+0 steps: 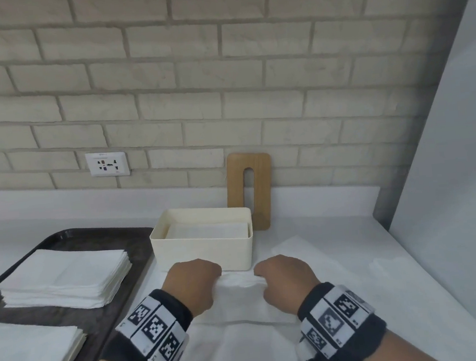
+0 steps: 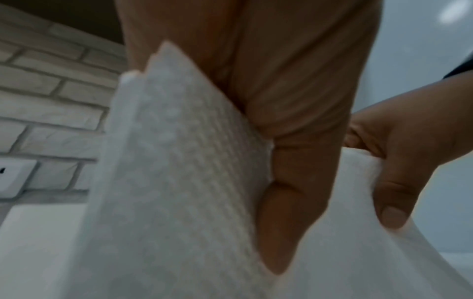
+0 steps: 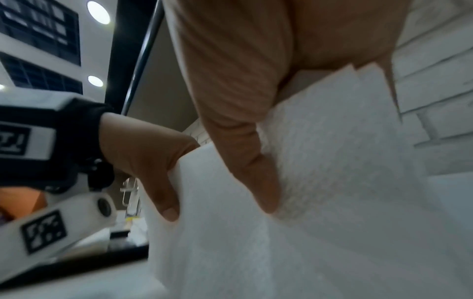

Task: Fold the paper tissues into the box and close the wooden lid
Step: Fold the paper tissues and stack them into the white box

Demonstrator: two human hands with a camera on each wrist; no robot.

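A white paper tissue (image 1: 241, 298) lies on the counter in front of the cream box (image 1: 206, 255). My left hand (image 1: 195, 282) pinches its far left edge between thumb and fingers, and the embossed tissue (image 2: 179, 161) fills the left wrist view. My right hand (image 1: 285, 279) pinches the far right edge of the tissue (image 3: 320, 151) the same way. The edge is lifted between both hands, just in front of the box. The box stands open with folded tissues (image 1: 206, 230) inside. The wooden lid (image 1: 250, 190), with its slot, leans upright against the brick wall behind the box.
A dark tray (image 1: 107, 240) at the left holds two stacks of white tissues (image 1: 66, 276), with the nearer stack (image 1: 27, 357) at the lower left. A wall socket (image 1: 107, 163) sits left of the lid. A grey panel (image 1: 442, 133) bounds the counter on the right.
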